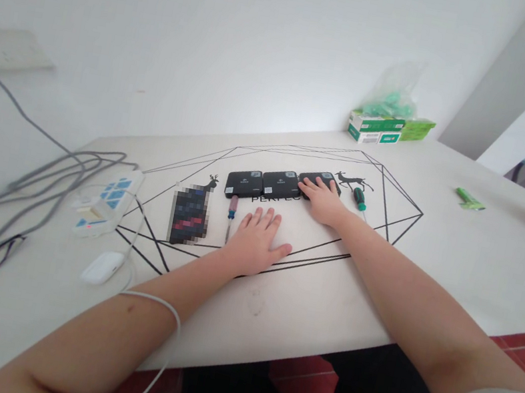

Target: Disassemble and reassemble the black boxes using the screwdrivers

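Three flat black boxes with rounded corners lie in a row on the table: a left box (244, 184), a middle box (281, 185) and a right box (317, 179). My right hand (321, 200) rests with spread fingers on the right box and covers part of it. Flat on the tabletop, fingers apart, is my left hand (259, 240), holding nothing. Just left of it lies a screwdriver (232, 211) with a blue and reddish handle, its shaft toward me. A green and black screwdriver (359, 199) lies right of my right hand.
A pixelated dark object (190, 214) lies left of the screwdriver. Further left are a power strip (109, 200), grey cables (51, 186) and a white charger-like case (104, 267). Green and white boxes (376, 128) hold up a plastic bag (393, 94). A green wrapper (470, 200) lies right.
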Demonstrator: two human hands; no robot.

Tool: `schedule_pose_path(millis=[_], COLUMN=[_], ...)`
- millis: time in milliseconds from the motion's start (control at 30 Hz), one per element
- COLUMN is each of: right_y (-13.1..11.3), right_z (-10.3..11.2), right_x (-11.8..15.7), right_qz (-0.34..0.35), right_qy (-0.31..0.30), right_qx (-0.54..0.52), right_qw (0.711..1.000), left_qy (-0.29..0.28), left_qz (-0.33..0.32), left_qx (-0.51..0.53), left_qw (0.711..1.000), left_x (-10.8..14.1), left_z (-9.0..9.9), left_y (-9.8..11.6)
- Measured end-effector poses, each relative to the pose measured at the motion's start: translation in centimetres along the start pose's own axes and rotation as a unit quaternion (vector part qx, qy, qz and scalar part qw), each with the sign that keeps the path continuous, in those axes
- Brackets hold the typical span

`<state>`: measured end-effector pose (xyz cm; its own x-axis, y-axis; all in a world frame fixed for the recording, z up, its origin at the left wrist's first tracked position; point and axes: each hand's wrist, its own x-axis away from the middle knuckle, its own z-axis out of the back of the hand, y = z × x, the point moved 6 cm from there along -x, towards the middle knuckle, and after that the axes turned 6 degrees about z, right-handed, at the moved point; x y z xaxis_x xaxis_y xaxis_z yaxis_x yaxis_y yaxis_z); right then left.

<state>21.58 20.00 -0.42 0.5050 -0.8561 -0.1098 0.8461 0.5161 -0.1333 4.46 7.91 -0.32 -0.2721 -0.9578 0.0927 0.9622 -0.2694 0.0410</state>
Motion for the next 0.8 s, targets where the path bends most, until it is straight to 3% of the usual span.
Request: schedule_pose_path(millis=[167,233,567,800], right_y=[0.4,0.5,0.8,0.8], right_z=[-0.5,-0.7,-1.0,-1.1], right_x=[-0.2,-0.3,-2.1,-2.6], right_qz=[0.012,0.015,0.007,-0.001], right_qy=[0.024,0.028,0.069,0.066], right_qx=[-0.044,-0.056,-0.086,-0.080], right_qw=[0.999,0.998,0.994,0.995], left_qy=[0.132,0.152,0.043,0.036], left_qz=[0.074,0.095,0.191,0.226], left_qx=[-0.046,-0.054,-0.023,0.008], left_qw=[0.987,0.982,0.980,0.973], left_x=[0.0,-0.1,-1.0,-1.9], left_z=[1.1,1.1,0.2,0.3], left_y=[-1.2,-1.7,-2.8,-3.7])
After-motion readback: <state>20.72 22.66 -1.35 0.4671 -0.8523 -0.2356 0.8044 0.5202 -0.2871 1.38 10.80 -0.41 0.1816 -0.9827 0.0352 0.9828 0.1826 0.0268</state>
